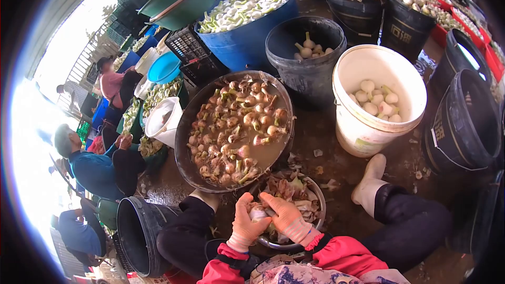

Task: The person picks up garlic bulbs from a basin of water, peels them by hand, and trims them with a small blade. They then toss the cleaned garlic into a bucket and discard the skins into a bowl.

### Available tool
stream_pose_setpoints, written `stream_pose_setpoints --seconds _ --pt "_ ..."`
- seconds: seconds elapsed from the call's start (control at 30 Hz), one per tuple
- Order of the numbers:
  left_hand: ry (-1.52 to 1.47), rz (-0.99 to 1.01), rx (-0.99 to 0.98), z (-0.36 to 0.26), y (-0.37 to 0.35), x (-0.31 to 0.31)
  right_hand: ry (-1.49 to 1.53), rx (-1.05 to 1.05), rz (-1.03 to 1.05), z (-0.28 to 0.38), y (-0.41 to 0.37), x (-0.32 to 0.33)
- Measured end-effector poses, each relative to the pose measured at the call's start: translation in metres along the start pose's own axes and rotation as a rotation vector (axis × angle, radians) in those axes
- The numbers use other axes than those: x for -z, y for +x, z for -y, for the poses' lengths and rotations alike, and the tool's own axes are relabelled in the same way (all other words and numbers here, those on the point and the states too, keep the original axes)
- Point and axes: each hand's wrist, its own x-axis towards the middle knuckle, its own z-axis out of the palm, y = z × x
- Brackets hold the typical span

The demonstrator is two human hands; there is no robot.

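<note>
My left hand (246, 227), in an orange glove with a striped cuff, is closed around a garlic bulb (258, 214) with pale, partly bared skin. My right hand (288, 217), gloved alike, is closed beside it on what looks like a small knife (270, 212); only a short grey part shows, close to the bulb. Both hands are above a metal basin (322, 205) full of peeled-off garlic skins (297, 192). Just beyond stands a wide dark tub (181, 144) of muddy water with many unpeeled garlic bulbs (231, 121).
A white bucket (350, 131) with peeled bulbs stands ahead right, beside a black bucket (294, 68) holding several more. A blue tub (236, 47) heaped with garlic is behind. Black buckets (457, 126) line the right; another (139, 236) lies left. Several people (94, 171) sit at left.
</note>
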Motion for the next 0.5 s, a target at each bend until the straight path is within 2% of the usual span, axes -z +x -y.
stream_pose_setpoints --seconds 0.07,0.1,0.17,0.2,0.27,0.3,0.37,0.43,0.47,0.5 --pt "-0.251 -0.157 -0.083 -0.012 0.003 -0.009 0.049 -0.062 -0.041 -0.002 0.002 0.0" --pt "-0.249 -0.156 -0.085 -0.008 0.005 -0.007 0.049 -0.061 -0.044 0.001 0.003 0.002" --pt "-0.506 -0.225 -0.046 0.006 0.009 -0.001 0.293 -0.159 -0.081 0.009 0.005 0.009" --pt "-0.866 -0.063 0.097 -0.02 0.01 0.004 0.295 -0.159 -0.078 0.013 0.007 0.012" --pt "-0.952 -0.131 0.121 -0.024 0.014 0.001 0.924 -0.389 -0.028 0.02 0.009 0.02" --pt "-1.04 -0.193 0.145 -0.024 0.014 0.0 0.924 -0.392 -0.023 0.023 0.009 0.024" --pt "-1.026 -0.166 0.187 -0.01 0.016 0.003 1.208 -0.469 -0.053 0.028 0.01 0.034" --pt "-1.169 -0.1 0.203 0.005 0.019 0.004 1.256 -0.384 -0.113 0.026 0.01 0.046" --pt "-1.178 -0.246 0.286 0.015 0.02 0.003 1.271 -0.318 -0.165 0.026 0.01 0.049" --pt "-1.387 -0.313 0.404 0.02 0.022 0.009 1.285 -0.253 -0.217 0.027 0.01 0.053"
